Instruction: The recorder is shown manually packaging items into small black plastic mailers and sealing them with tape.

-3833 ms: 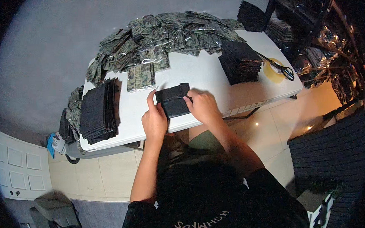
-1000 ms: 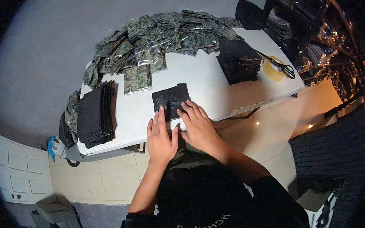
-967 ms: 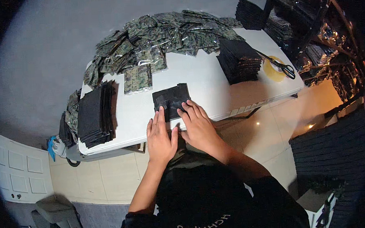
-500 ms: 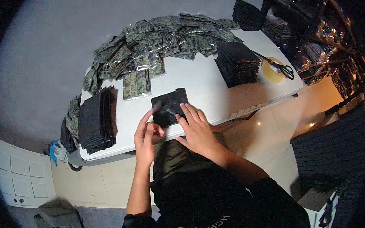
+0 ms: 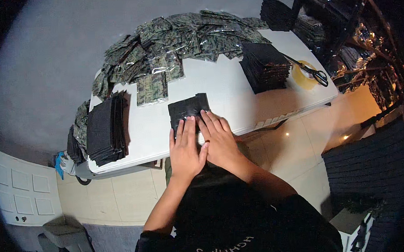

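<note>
A flat black folded piece in what looks like shiny clear plastic lies at the table's near edge. My left hand rests on its near part, fingers stretched out and pointing away from me. Beside it, my right hand lies flat on the right side of the same piece. The two hands nearly touch and cover its near half. Just beyond it lies a camouflage-patterned folded piece in a clear bag.
Bagged camouflage pieces are heaped along the white table's far side. Black stacks stand at left and right. Near the right end lie a yellowish tape roll and black scissors. A loaded rack stands beyond.
My left hand has come down from above the black piece's left side and moved right, flattening onto it. My right hand stays on the piece, having shifted only slightly.
</note>
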A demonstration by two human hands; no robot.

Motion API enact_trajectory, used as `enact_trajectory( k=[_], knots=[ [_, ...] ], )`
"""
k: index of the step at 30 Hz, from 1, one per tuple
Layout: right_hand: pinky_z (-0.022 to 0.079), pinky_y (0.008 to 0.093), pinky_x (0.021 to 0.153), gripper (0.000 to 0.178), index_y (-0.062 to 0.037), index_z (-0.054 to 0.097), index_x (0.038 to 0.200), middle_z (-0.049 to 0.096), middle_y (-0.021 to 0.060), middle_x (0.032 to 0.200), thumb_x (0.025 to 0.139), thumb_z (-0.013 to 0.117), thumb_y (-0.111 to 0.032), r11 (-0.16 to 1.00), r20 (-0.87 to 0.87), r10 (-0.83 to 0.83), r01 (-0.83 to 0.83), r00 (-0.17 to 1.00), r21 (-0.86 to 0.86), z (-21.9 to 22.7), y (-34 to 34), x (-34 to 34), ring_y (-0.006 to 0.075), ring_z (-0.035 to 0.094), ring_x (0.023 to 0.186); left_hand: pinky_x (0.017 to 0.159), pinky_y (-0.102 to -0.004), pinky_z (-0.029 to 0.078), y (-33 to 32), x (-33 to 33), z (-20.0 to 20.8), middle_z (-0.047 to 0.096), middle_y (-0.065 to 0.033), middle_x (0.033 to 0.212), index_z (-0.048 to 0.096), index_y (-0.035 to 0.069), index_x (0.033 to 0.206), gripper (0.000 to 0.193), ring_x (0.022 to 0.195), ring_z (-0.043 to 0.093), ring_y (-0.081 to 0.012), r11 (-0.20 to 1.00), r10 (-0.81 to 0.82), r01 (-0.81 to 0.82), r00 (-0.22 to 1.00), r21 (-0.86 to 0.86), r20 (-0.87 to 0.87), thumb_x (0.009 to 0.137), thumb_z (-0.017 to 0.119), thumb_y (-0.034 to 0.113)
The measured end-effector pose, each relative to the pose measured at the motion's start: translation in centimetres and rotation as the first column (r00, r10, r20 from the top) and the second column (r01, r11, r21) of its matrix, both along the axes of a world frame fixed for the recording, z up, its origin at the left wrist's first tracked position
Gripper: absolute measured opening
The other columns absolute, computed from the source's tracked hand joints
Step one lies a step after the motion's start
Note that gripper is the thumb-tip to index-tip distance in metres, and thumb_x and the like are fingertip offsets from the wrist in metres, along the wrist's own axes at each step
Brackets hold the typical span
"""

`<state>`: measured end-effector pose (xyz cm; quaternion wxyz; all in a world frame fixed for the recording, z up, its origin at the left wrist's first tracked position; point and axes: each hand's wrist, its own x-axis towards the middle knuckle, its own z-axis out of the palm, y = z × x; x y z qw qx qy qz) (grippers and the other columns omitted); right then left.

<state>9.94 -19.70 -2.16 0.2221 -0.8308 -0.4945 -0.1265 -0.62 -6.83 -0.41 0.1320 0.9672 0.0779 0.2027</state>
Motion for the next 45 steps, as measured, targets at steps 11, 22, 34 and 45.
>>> enact_trajectory(
  k=[11, 22, 34, 45],
  knots=[
    [0.028, 0.0525, 0.13, 0.1, 0.0035, 0.047, 0.16, 0.042, 0.0263, 0.169, 0.078, 0.091, -0.033, 0.999, -0.078, 0.035, -0.035, 0.996, -0.004, 1.4, -0.5, -0.1, 0.04, 0.037, 0.158, 0.133, -0.0632, 0.021, 1.9, -0.7, 0.7, 0.052, -0.0257, 0.164, 0.028, -0.001, 0.171, 0.08, 0.153, 0.049, -0.0457, 0.961, 0.11, -0.087, 0.991, -0.264, 0.075, 0.105, 0.063, 0.028],
    [0.028, 0.0543, 0.129, 0.096, 0.0028, 0.046, 0.161, 0.042, 0.0265, 0.168, 0.084, 0.089, -0.036, 0.999, -0.055, 0.027, -0.028, 0.998, -0.026, 1.4, -0.5, -0.1, 0.0409, 0.037, 0.158, 0.075, -0.0387, 0.064, 5.2, -0.7, 3.7, 0.07, -0.0118, 0.092, 0.043, 0.0, 0.165, 0.069, 0.08, 0.07, -0.0231, -0.224, 0.012, 0.155, 0.988, -0.962, 0.156, 0.114, 0.047, 0.046],
    [0.029, 0.0546, 0.127, 0.088, -0.0119, 0.052, 0.162, 0.039, 0.0272, 0.169, 0.085, 0.087, -0.037, 0.997, -0.05, 0.052, -0.054, 0.997, -0.05, 1.5, -0.5, 0.0, 0.0423, 0.037, 0.157, 0.067, -0.0356, 0.065, 7.8, 0.7, 2.8, 0.077, -0.0161, 0.09, 0.042, 0.0, 0.165, 0.065, 0.072, 0.074, -0.0236, -0.44, -0.136, 0.031, 0.986, -0.897, 0.101, 0.114, 0.045, 0.041],
    [0.028, 0.0545, 0.126, 0.086, -0.0164, 0.052, 0.163, 0.039, 0.0283, 0.169, 0.087, 0.086, -0.038, 0.997, -0.047, 0.053, -0.055, 0.998, -0.045, 1.3, -0.5, 0.1, 0.0421, 0.037, 0.157, 0.066, -0.0346, 0.061, 7.4, 1.0, 1.8, 0.076, -0.0161, 0.088, 0.047, 0.002, 0.163, 0.061, 0.068, 0.071, -0.0235, -0.574, -0.168, 0.048, 0.97, -0.818, 0.174, 0.114, 0.044, 0.039]
  ],
)
